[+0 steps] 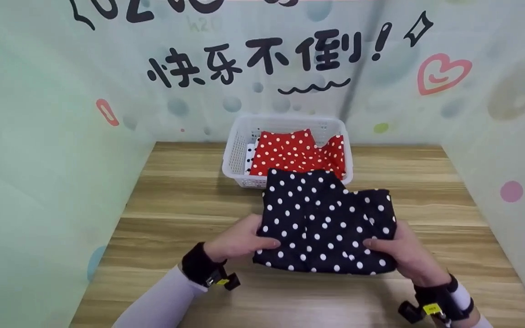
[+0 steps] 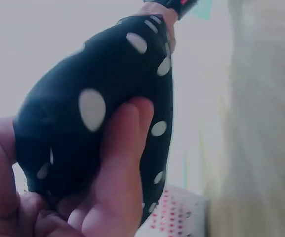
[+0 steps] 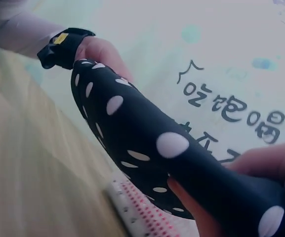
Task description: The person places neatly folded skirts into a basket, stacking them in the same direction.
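Observation:
A folded black cloth with white polka dots (image 1: pixel 317 218) is held up above the table, in front of the basket. My left hand (image 1: pixel 239 237) grips its left side, thumb on the near face. At the right side, my right hand (image 1: pixel 410 253) pinches the cloth the same way. In the left wrist view the black cloth (image 2: pixel 58 113) bulges between thumb and fingers. The right wrist view shows the cloth (image 3: pixel 147 128) stretched between both hands. Most fingers are hidden behind it in the head view.
A white perforated basket (image 1: pixel 234 152) stands at the back of the wooden table (image 1: pixel 176 191), against the wall. Inside lie a red polka-dot cloth (image 1: pixel 285 152) and a white cloth with black dots (image 1: pixel 249 157). Printed wall sheets (image 1: pixel 472 118) enclose the table's back and sides.

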Demonstrator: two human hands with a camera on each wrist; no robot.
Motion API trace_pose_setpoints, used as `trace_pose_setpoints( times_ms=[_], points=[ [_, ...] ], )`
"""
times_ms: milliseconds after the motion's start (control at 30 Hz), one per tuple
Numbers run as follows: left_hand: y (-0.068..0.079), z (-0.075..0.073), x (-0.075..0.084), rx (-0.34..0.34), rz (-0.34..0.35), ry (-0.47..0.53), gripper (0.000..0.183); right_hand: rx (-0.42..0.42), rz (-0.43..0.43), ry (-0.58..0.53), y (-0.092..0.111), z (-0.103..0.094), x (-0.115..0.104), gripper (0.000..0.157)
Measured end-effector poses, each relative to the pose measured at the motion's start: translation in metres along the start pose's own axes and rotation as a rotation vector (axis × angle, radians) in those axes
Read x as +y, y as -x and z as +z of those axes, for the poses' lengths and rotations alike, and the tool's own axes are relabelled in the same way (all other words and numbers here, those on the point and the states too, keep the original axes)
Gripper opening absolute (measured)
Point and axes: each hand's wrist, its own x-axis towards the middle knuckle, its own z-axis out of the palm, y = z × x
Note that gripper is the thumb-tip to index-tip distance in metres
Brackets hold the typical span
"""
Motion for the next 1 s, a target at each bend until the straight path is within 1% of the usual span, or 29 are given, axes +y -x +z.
trace_pose_setpoints(
  times_ms=[100, 200, 300, 367, 467, 533, 633, 700, 767, 800, 900, 933, 1000],
  points=[
    [-0.012, -0.018, 0.012, 0.089, 0.006, 0.006, 0.036, 0.060, -0.017, 0.059, -0.021, -0.001, -0.023, 0.051],
    [-0.030, -0.039, 0.020, 0.210, -0.010, -0.004, 0.033, 0.108, -0.047, 0.086, -0.049, -0.002, -0.040, 0.057],
    [-0.049, -0.060, 0.021, 0.326, -0.035, -0.019, 0.031, 0.140, -0.068, 0.065, -0.084, -0.004, -0.049, 0.053],
    [-0.061, -0.075, 0.016, 0.390, -0.053, -0.020, 0.031, 0.168, -0.069, 0.055, -0.109, -0.004, -0.051, 0.049],
    [-0.079, -0.099, 0.008, 0.451, -0.090, 0.009, 0.035, 0.245, -0.072, 0.074, -0.145, -0.001, -0.052, 0.049],
    [-0.091, -0.113, 0.004, 0.476, -0.107, 0.047, 0.037, 0.307, -0.076, 0.126, -0.166, 0.001, -0.053, 0.051],
    [-0.110, -0.126, 0.002, 0.508, -0.123, 0.083, 0.039, 0.390, -0.082, 0.210, -0.192, 0.002, -0.057, 0.055],
    [-0.121, -0.131, 0.001, 0.540, -0.138, 0.078, 0.039, 0.418, -0.075, 0.271, -0.204, 0.002, -0.059, 0.054],
    [-0.131, -0.132, 0.000, 0.557, -0.164, 0.050, 0.038, 0.436, -0.062, 0.344, -0.210, 0.000, -0.061, 0.054],
    [-0.136, -0.131, 0.001, 0.560, -0.178, 0.026, 0.037, 0.446, -0.052, 0.391, -0.211, -0.002, -0.061, 0.054],
    [-0.148, -0.131, 0.003, 0.553, -0.231, -0.086, 0.034, 0.456, -0.016, 0.561, -0.210, -0.008, -0.062, 0.054],
    [-0.150, -0.132, 0.005, 0.550, -0.253, -0.124, 0.034, 0.463, -0.013, 0.621, -0.210, -0.009, -0.063, 0.053],
    [-0.152, -0.134, 0.009, 0.549, -0.291, -0.169, 0.038, 0.492, -0.023, 0.726, -0.208, -0.011, -0.064, 0.054]
  ],
)
